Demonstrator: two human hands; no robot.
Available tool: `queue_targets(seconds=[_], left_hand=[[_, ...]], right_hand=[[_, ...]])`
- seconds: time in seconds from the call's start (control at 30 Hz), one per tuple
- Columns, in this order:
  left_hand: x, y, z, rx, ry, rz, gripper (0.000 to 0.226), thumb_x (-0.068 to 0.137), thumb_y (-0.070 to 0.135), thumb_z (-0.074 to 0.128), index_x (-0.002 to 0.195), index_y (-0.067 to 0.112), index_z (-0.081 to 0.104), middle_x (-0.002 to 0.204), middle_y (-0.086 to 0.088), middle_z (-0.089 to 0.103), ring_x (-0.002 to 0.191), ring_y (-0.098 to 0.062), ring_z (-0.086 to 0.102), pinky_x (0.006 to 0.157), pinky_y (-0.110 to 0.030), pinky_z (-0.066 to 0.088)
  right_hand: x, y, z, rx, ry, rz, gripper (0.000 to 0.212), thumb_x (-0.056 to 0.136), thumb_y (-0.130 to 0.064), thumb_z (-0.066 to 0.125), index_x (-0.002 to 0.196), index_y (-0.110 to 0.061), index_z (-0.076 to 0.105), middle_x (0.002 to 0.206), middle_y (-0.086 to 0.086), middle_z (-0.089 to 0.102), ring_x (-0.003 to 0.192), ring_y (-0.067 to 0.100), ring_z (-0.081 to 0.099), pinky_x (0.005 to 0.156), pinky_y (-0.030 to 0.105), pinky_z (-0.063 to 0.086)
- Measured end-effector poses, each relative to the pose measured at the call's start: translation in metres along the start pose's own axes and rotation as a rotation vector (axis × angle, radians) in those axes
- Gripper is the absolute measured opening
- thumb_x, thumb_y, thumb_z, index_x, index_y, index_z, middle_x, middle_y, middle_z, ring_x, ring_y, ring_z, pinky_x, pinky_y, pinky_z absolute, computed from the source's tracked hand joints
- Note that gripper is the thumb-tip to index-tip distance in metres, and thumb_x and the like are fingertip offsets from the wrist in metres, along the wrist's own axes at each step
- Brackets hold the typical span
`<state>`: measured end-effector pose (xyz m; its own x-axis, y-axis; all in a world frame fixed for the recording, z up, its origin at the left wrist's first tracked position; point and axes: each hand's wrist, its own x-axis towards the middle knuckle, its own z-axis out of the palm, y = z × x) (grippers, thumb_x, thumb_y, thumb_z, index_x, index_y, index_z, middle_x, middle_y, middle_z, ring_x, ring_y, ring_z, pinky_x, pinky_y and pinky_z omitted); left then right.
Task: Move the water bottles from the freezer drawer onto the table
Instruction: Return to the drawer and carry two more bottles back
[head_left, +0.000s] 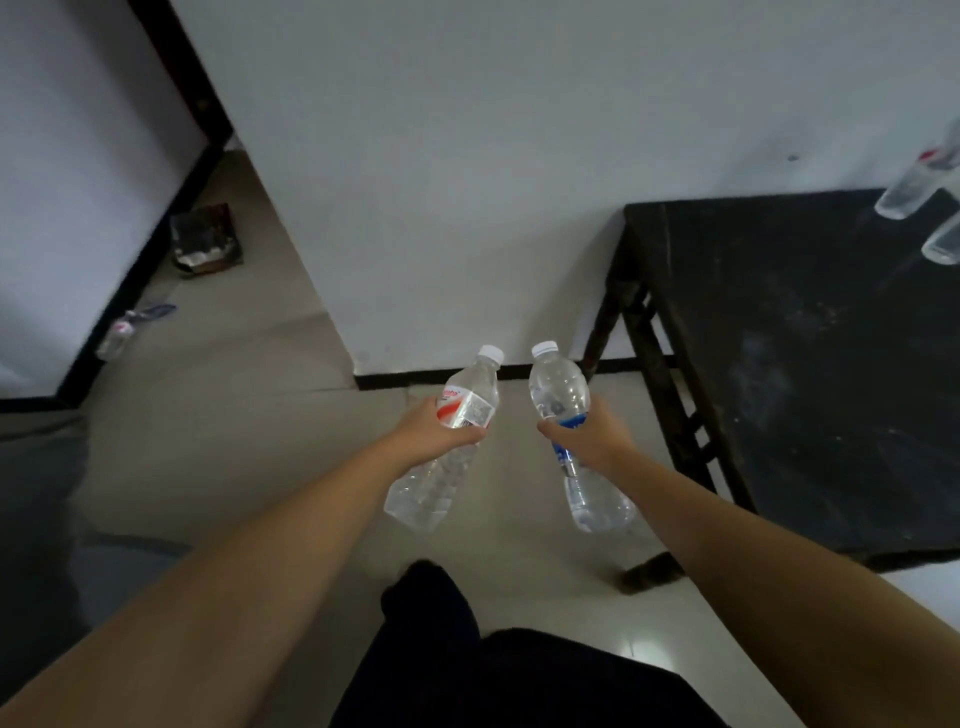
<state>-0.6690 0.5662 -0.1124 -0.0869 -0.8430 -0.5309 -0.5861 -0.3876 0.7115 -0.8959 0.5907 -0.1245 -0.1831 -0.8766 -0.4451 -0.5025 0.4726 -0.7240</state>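
The left hand (441, 431) grips a red-labelled bottle (447, 441); the right hand (589, 436) grips a blue-labelled bottle (571, 436). Both are held over the floor, with the black table (779, 338) to the right of the right hand.

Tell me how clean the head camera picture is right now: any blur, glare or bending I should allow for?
Head view: dim, flat light. The bottles in the left hand and right hand are fairly sharp. The edges smear, so the bottles on the table at far right and the bottle on the floor are blurred. Wide-angle bending slants the walls. There is faint glare on the floor tiles.
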Motion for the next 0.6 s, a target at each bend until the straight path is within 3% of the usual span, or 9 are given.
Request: queue_targets(seconds=[0.13,0.2,0.27,0.3,0.4,0.6], left_hand=[[0.065,0.039,0.008,0.119,-0.125,0.058,0.057,0.071,0.043,0.078,0.114,0.023,0.047,0.109,0.005,0.057,0.099,-0.016,0.058,0.088,-0.033,0.049],[0.101,0.058,0.011,0.167,-0.173,0.061,0.071,0.072,0.046,0.076,0.128,0.019,0.043,0.114,0.002,0.054,0.103,-0.018,0.056,0.086,-0.033,0.048],[0.137,0.081,0.010,0.225,-0.207,0.091,0.081,0.071,0.048,0.076,0.136,0.016,0.038,0.124,-0.001,0.052,0.108,-0.020,0.055,0.085,-0.033,0.048],[0.156,0.097,0.009,0.251,-0.220,0.113,0.083,0.070,0.049,0.076,0.136,0.016,0.038,0.128,-0.002,0.052,0.109,-0.020,0.055,0.087,-0.034,0.049],[0.209,0.145,0.004,0.333,-0.267,0.185,0.080,0.071,0.049,0.075,0.135,0.017,0.038,0.127,-0.003,0.052,0.109,-0.022,0.055,0.084,-0.033,0.049],[0.296,0.249,0.012,0.359,-0.418,0.309,0.073,0.076,0.043,0.075,0.135,0.018,0.038,0.117,0.000,0.051,0.102,-0.020,0.053,0.080,-0.032,0.047]], right_hand=[[0.044,0.003,-0.024,0.000,0.097,0.082,0.037,0.077,-0.031,0.075,0.107,-0.015,0.059,0.085,-0.001,0.065,0.084,0.016,0.066,0.069,0.029,0.055],[0.067,0.002,-0.038,0.039,0.144,0.160,0.025,0.081,-0.026,0.072,0.096,-0.019,0.053,0.079,-0.004,0.058,0.075,0.009,0.060,0.059,0.021,0.048],[0.092,-0.002,-0.052,0.069,0.203,0.210,0.025,0.082,-0.025,0.072,0.087,-0.024,0.048,0.078,-0.004,0.055,0.070,0.006,0.055,0.058,0.019,0.045],[0.107,-0.005,-0.060,0.090,0.240,0.223,0.026,0.080,-0.029,0.073,0.093,-0.023,0.051,0.083,-0.003,0.059,0.074,0.007,0.057,0.063,0.021,0.048],[0.144,-0.017,-0.083,0.178,0.333,0.275,0.065,0.076,-0.037,0.075,0.128,-0.014,0.043,0.107,-0.001,0.059,0.093,0.014,0.058,0.078,0.029,0.048],[0.193,-0.039,-0.130,0.368,0.476,0.378,0.070,0.081,-0.037,0.072,0.136,-0.013,0.036,0.119,0.007,0.054,0.094,0.016,0.053,0.074,0.029,0.044]])
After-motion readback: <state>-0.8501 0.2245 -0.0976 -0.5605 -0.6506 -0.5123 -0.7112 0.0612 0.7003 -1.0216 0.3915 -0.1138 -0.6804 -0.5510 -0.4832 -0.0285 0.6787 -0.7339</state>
